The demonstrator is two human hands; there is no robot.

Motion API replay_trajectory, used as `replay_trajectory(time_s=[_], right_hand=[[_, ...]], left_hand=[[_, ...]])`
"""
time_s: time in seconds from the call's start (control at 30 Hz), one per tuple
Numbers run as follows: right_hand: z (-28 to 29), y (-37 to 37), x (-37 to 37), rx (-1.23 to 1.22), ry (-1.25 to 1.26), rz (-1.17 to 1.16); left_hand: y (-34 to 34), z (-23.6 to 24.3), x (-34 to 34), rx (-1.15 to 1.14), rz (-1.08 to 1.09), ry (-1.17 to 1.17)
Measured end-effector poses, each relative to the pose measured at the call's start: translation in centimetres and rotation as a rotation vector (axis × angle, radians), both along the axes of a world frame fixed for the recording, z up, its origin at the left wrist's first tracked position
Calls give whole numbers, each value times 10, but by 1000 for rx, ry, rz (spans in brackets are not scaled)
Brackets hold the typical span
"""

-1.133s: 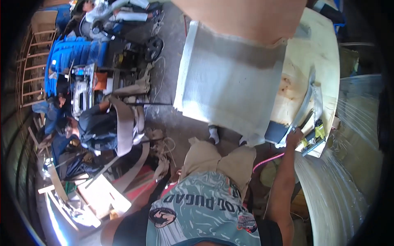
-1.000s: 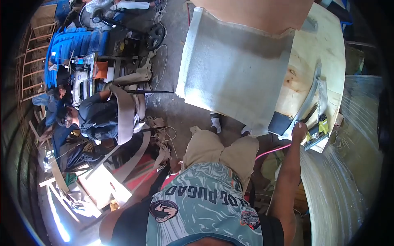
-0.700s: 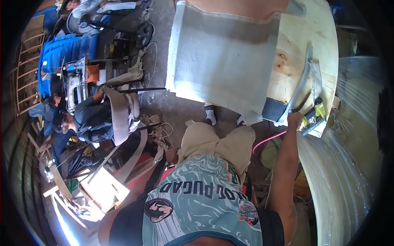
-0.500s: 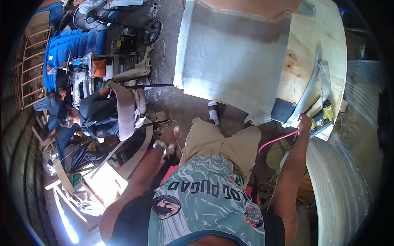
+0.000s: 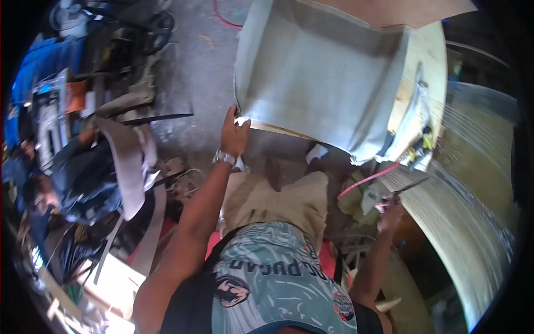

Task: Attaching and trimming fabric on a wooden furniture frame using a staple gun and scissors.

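Observation:
A wide sheet of grey fabric point(image 5: 322, 72) lies draped over a light wooden panel point(image 5: 431, 58). At the fabric's near left corner is my left hand point(image 5: 235, 136), its thumb and fingers closed on the edge. A watch point(image 5: 224, 157) circles that wrist. My right hand point(image 5: 390, 214), low at the right and apart from the panel, grips a pair of scissors point(image 5: 409, 186); the dark blades point up and to the right. Motion blurs the scissors' handles somewhat.
On the panel's right side lie grey strips point(image 5: 418, 106) and a yellow-green tool point(image 5: 427, 138) with a red hose point(image 5: 367, 182). A plastic-wrapped roll point(image 5: 461, 222) stands at the right. Another person point(image 5: 83, 172) sits at the left near a sewing machine point(image 5: 53, 119).
My left hand has moved from beside my lap up to the fabric's near left corner. My right hand has left the panel's right corner, come lower, and now shows scissors. The view has shifted.

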State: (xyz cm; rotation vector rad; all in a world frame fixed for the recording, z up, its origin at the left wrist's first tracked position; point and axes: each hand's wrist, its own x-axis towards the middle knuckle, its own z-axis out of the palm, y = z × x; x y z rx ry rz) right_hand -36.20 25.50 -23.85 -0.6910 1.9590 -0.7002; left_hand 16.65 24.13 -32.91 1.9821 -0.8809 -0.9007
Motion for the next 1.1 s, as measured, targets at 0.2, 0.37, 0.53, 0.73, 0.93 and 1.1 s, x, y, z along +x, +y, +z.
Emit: replay_trajectory(time_s=[0.2, 0.37, 0.53, 0.73, 0.93, 1.1], right_hand=[[12, 128, 141, 73, -189, -55], [36, 126, 241, 132, -400, 306], [10, 93, 297, 222, -593, 563], [-60, 35, 311, 64, -408, 996], [-147, 12, 317, 49, -592, 1215], [-192, -2, 324, 200, -744, 1274]], left_hand=[[20, -6, -27, -197, -271, -154], [37, -19, 38, -200, -87, -54], [29, -36, 75, 53, -140, 74], [-16, -15, 72, -3, -80, 89], [-11, -18, 70, 84, -184, 93], [16, -37, 66, 113, -197, -43]])
